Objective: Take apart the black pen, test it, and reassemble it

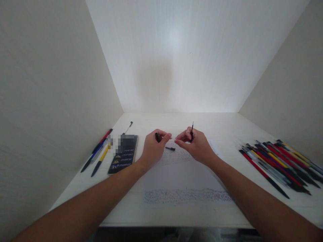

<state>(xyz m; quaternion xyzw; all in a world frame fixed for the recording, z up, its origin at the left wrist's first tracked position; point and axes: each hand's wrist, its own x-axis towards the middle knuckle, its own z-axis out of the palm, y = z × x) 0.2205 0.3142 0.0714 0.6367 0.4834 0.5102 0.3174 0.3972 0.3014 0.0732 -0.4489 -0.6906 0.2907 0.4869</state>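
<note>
My left hand [154, 148] is closed above the paper, with a short black pen part [157, 137] sticking out between thumb and palm. Its thumb and forefinger pinch near a tiny pale piece too small to name. Facing it a small gap away, my right hand [195, 144] is closed around a thin pen refill [192, 129], dark below with a clear tip pointing up. The right thumb and forefinger are pressed together toward the left hand. Below and between the hands, a black pen cap [170, 148] lies on the written-on paper [171, 174].
A dark phone [123, 154] lies left of the paper, with several pens [101, 158] beside it and a thin pen part [128, 127] behind it. At right is a pile of many-coloured pens [280, 164]. Pale panels [174, 67] enclose the desk on three sides.
</note>
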